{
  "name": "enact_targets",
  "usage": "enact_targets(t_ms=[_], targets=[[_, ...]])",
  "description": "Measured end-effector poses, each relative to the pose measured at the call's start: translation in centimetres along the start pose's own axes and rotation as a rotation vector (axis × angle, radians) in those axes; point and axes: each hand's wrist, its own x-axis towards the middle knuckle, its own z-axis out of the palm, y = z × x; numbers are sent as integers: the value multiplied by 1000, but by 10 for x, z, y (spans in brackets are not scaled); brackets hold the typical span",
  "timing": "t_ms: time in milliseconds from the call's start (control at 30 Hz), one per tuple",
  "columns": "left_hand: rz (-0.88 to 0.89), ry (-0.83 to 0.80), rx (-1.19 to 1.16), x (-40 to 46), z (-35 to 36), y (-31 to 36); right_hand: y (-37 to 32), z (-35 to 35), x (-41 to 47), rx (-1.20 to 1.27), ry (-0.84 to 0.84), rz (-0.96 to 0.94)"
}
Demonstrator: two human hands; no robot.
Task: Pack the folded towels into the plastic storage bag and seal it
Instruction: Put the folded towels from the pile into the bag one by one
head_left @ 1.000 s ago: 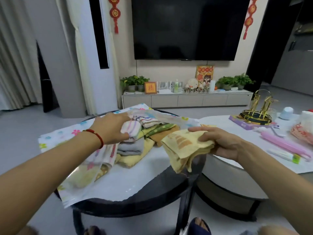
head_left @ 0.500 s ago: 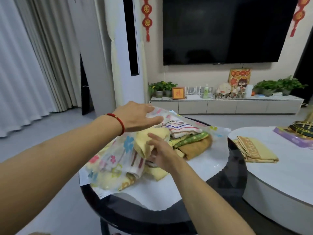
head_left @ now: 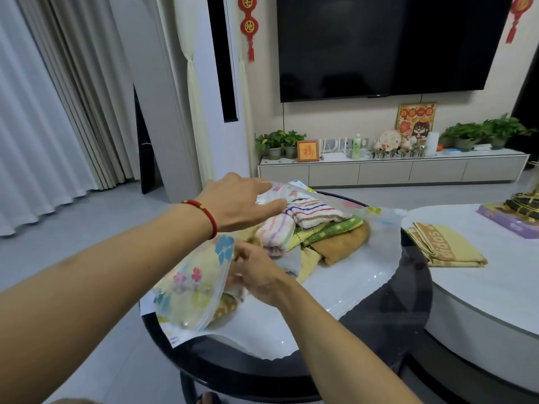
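Towels in bag, on table

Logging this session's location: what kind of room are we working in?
Most likely a home living room: a large black wall-mounted television, a long pale low media cabinet with potted green plants, and floor-length grey curtains.

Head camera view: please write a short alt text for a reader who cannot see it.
A person's left hand lifts the top sheet of a flower-printed plastic storage bag on a round black table, while the right hand reaches into the stacked folded towels inside. One yellow towel lies apart on the white table.
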Motion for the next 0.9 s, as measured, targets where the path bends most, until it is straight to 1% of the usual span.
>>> enact_targets(t_ms=[33, 100, 200, 267, 400, 533, 567, 633, 700, 767, 800, 833, 900], targets=[[12, -4, 13, -2, 1, 0, 3, -2, -3, -29, -41, 27], [49, -18, 56, -6, 5, 1, 16, -12, -12, -67, -49, 50], [65, -36, 80, -10, 11, -1, 33, -34, -23, 64, 7, 16], [63, -47, 72, -10, 11, -1, 32, -38, -23, 40, 73, -28], [68, -43, 74, -9, 10, -1, 20, -21, -3, 52, 93, -127], [33, -43, 32, -7, 10, -4, 12, -11, 18, 78, 131, -100], [24, -38, 23, -6, 10, -6, 13, -14, 21, 38, 123, -89], [29, -33, 40, -7, 9, -8, 19, -22, 20, -137, 98, -63], [43, -34, 62, -7, 9, -10, 26, -26, 17, -262, 90, -102], [53, -23, 56, -8, 11, -9, 24, -25, 15, -406, 141, -166], [61, -17, 59, -8, 13, -8, 22, -23, 14, -518, 187, -191], [68, -16, 70, -9, 15, -6, 20, -22, 12, -629, 248, -199], [67, -11, 115, -10, 20, -1, 19, -28, 3, -734, 328, -183]])
